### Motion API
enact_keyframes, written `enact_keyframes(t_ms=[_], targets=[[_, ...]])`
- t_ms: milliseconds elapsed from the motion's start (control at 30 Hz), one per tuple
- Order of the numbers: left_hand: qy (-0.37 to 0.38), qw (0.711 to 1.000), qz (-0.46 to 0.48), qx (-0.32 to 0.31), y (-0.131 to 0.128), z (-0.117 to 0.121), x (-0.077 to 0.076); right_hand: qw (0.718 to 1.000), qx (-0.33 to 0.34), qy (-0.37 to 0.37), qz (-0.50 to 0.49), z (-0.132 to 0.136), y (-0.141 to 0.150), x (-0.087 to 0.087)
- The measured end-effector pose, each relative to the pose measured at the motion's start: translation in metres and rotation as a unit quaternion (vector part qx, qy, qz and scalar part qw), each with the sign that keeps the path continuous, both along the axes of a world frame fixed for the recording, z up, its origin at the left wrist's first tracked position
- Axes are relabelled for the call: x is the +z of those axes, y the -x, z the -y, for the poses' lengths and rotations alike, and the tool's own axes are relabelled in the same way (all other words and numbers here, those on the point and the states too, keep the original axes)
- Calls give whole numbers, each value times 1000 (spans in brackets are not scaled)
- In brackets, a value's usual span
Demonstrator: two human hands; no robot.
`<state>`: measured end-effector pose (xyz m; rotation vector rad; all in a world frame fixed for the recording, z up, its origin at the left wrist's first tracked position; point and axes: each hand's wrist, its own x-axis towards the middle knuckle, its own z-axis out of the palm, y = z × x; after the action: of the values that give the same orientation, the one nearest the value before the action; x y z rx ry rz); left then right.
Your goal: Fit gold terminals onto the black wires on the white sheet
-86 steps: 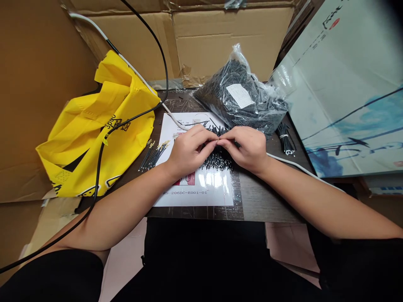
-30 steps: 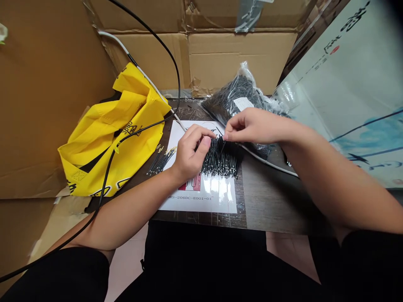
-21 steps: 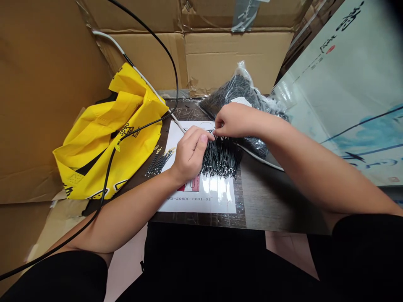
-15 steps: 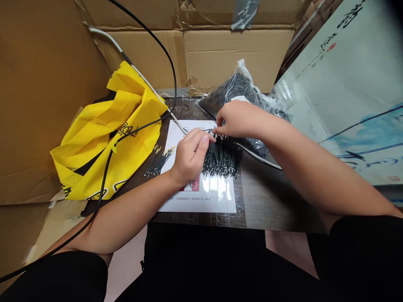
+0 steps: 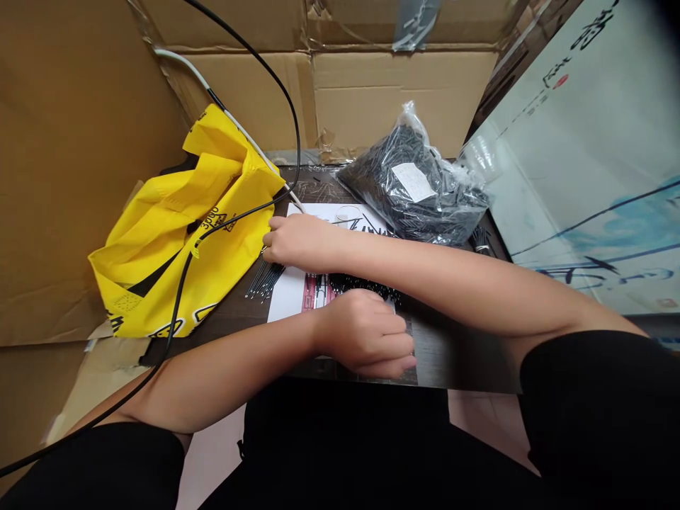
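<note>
My right hand [image 5: 297,242] reaches across to the left, fingers curled together over the top end of a small bundle of thin black wires [image 5: 265,280]. Whatever its fingertips pinch is hidden. My left hand [image 5: 372,334] is closed in a loose fist near the table's front edge, below the right forearm; what it holds, if anything, does not show. Between the two arms lies a larger row of black wires [image 5: 366,285] with shiny ends, partly covered by the right forearm. Both groups lie on or beside a printed white sheet [image 5: 284,297].
A clear plastic bag [image 5: 372,170] full of black pieces, with a white label, stands behind. A yellow bag [image 5: 234,265] is at left. A black cable [image 5: 183,283] crosses above the left arm; a white cable [image 5: 249,138] runs behind. Cardboard boxes [image 5: 398,92] wall the back.
My right hand has swung left from the wire row's top to the smaller bundle. My left hand has drawn back right and toward me, now in a fist. The hands have separated.
</note>
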<state>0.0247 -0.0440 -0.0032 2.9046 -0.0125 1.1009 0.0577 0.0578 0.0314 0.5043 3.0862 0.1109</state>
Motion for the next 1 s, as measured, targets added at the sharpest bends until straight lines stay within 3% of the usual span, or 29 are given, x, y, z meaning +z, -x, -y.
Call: enact_keyframes(t_ms=[233, 600, 867, 933, 1000], targets=[[20, 1000, 13, 9, 2, -3, -3, 996, 63, -55, -1, 2, 8, -8], [34, 999, 16, 28, 2, -4, -1, 997, 57, -52, 4, 5, 0, -11], [48, 998, 20, 33, 4, -8, -4, 996, -15, -77, -49, 13, -18, -3], [84, 995, 38, 49, 6, -8, -5, 990, -55, -77, -105, 15, -36, 5], [167, 979, 83, 81, 8, -7, -5, 973, -108, -59, -196, 19, -60, 14]])
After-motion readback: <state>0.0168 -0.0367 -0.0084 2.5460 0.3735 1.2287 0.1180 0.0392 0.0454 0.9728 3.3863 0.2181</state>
